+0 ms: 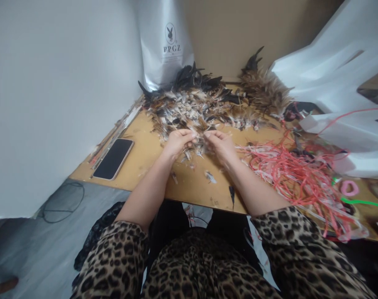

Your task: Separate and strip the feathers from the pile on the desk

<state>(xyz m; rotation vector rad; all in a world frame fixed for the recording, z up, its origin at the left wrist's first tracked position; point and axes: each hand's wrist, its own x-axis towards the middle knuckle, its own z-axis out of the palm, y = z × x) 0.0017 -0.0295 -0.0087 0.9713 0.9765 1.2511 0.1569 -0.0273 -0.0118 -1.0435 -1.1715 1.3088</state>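
My left hand (180, 143) is closed in a pinch at the near edge of a feather pile (189, 106). A small pale feather seems to be between its thumb and finger. Facing it, a short gap away, my right hand (220, 145) also pinches; it is slightly blurred, and what it grips is too small to make out. The pile mixes brown, white and grey feathers, with long black feathers (191, 77) along its back. Loose bits of feather lie below my hands, among them a greyish feather (210, 177).
A phone (114, 158) lies on the table's left side. Right are tangled red and white strings (288, 174), a pink ring (349, 188) and a brown feather bundle (265, 89). A white bag (167, 45) stands behind the pile. A dark pointed item (232, 195) lies by the front edge.
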